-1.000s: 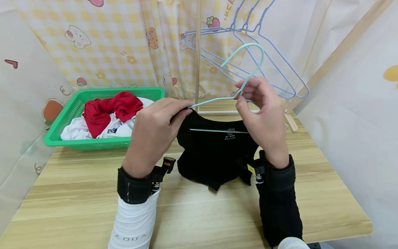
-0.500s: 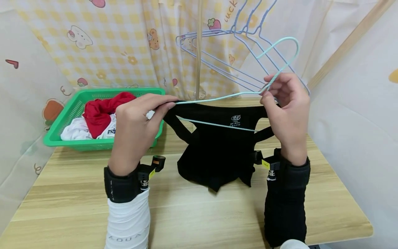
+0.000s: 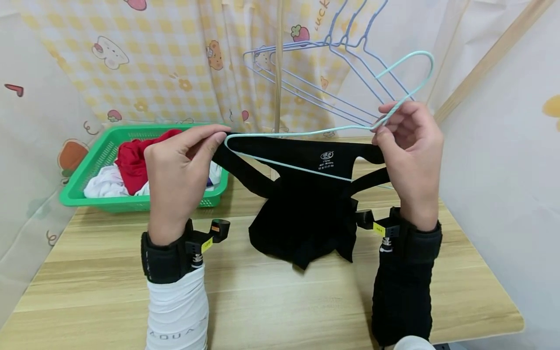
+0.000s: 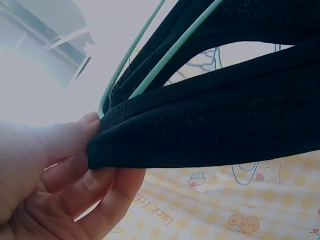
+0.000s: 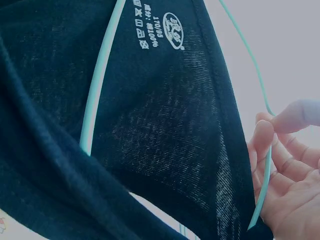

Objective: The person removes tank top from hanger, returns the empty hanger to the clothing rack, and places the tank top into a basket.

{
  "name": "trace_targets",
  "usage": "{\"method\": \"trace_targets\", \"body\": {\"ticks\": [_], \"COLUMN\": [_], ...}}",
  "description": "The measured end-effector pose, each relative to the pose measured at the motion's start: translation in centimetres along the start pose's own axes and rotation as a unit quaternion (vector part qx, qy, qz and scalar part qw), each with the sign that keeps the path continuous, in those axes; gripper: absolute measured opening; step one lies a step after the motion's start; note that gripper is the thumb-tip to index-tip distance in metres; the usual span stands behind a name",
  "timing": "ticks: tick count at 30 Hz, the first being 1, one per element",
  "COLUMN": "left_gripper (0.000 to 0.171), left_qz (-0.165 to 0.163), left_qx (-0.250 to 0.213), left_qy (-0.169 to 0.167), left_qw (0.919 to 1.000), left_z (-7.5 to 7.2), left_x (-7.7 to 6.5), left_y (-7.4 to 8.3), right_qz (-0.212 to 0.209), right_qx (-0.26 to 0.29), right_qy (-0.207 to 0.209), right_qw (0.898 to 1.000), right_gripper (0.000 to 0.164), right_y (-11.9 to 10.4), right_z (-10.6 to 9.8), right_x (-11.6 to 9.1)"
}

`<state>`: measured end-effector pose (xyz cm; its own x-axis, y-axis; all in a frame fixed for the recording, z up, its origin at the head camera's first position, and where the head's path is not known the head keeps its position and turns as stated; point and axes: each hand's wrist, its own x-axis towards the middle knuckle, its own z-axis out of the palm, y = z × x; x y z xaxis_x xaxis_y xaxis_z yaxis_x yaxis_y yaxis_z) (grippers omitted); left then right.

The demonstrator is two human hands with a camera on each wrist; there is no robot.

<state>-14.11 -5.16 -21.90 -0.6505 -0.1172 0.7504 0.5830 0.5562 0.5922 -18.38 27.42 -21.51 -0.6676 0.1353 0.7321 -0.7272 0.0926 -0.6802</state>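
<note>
In the head view, a black tank top (image 3: 306, 218) hangs partly lifted, its lower part on the table. A mint-green wire hanger (image 3: 306, 133) runs through its neck opening, and a white printed label shows inside the back. My left hand (image 3: 175, 170) pinches one shoulder strap right at the hanger's left corner; in the left wrist view the thumb (image 4: 80, 131) lies against that corner. My right hand (image 3: 413, 155) pinches the hanger at the base of its hook. In the right wrist view, fabric covers the hanger's far right end.
At the left stands a green basket (image 3: 109, 206) with red and white clothes. Several blue wire hangers (image 3: 345, 63) hang behind my hands, close to an upright wooden pole (image 3: 278, 73). Bare wooden tabletop (image 3: 284, 311) lies in front.
My hands have spread apart, left hand leftward and right hand rightward with the hanger. The tank top's neck is stretched wider, and the hanger's left corner now shows at my left fingertips.
</note>
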Motion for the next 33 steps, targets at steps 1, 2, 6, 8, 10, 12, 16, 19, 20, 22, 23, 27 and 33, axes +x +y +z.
{"method": "trace_targets", "body": {"ticks": [1, 2, 6, 8, 10, 12, 16, 19, 20, 22, 23, 27, 33], "left_gripper": [0.014, 0.015, 0.016, 0.017, 0.016, 0.016, 0.014, 0.014, 0.014, 0.015, 0.015, 0.015, 0.016], "left_qz": [-0.009, -0.015, -0.032, -0.035, -0.034, -0.026, -0.002, 0.014, 0.019, 0.028, 0.032, 0.043, 0.036], "left_qx": [-0.001, 0.001, 0.005, 0.009, 0.015, 0.024, 0.031, 0.032, 0.031, 0.034, 0.033, 0.035, 0.065], "left_qy": [0.003, 0.003, -0.003, -0.007, -0.013, -0.023, -0.051, -0.081, -0.091, -0.110, -0.120, -0.158, -0.209], "left_qw": [1.0000, 0.9999, 0.9995, 0.9993, 0.9992, 0.9991, 0.9982, 0.9961, 0.9952, 0.9929, 0.9918, 0.9858, 0.9751], "left_z": [0.0, 0.0, 0.2, 0.4, 0.7, 1.0, 1.9, 2.6, 2.9, 3.3, 3.6, 4.8, 6.7], "left_x": [0.0, 0.0, 0.1, 0.1, 0.2, 0.2, 0.1, 0.0, -0.1, -0.2, -0.3, -0.5, -0.8], "left_y": [0.0, 0.0, -0.2, -0.4, -0.6, -0.8, -0.8, -0.7, -0.6, -0.5, -0.4, -0.5, -1.3], "right_qz": [-0.001, -0.002, 0.003, 0.007, 0.008, 0.007, 0.020, 0.031, 0.032, 0.030, 0.028, 0.017, 0.003], "right_qx": [-0.001, -0.003, 0.003, 0.019, 0.034, 0.047, 0.091, 0.125, 0.129, 0.133, 0.132, 0.133, 0.135], "right_qy": [0.000, -0.002, -0.004, 0.001, 0.006, 0.013, 0.039, 0.058, 0.059, 0.060, 0.059, 0.054, 0.048], "right_qw": [1.000, 1.000, 1.000, 1.000, 0.999, 0.999, 0.995, 0.990, 0.989, 0.989, 0.989, 0.990, 0.990], "right_gripper": [0.033, 0.034, 0.034, 0.033, 0.032, 0.030, 0.024, 0.021, 0.021, 0.020, 0.020, 0.019, 0.018], "right_y": [0.0, -0.1, -0.2, -0.2, -0.3, -0.3, -0.6, -0.8, -0.9, -1.1, -1.1, -1.3, -1.4], "right_z": [0.0, 0.0, 0.0, 0.0, 0.0, 0.0, 0.4, 0.9, 1.1, 1.3, 1.4, 1.7, 1.9], "right_x": [0.0, 0.0, 0.0, 0.0, 0.0, 0.1, 0.1, 0.1, 0.0, -0.1, -0.2, -0.3, -0.5]}}
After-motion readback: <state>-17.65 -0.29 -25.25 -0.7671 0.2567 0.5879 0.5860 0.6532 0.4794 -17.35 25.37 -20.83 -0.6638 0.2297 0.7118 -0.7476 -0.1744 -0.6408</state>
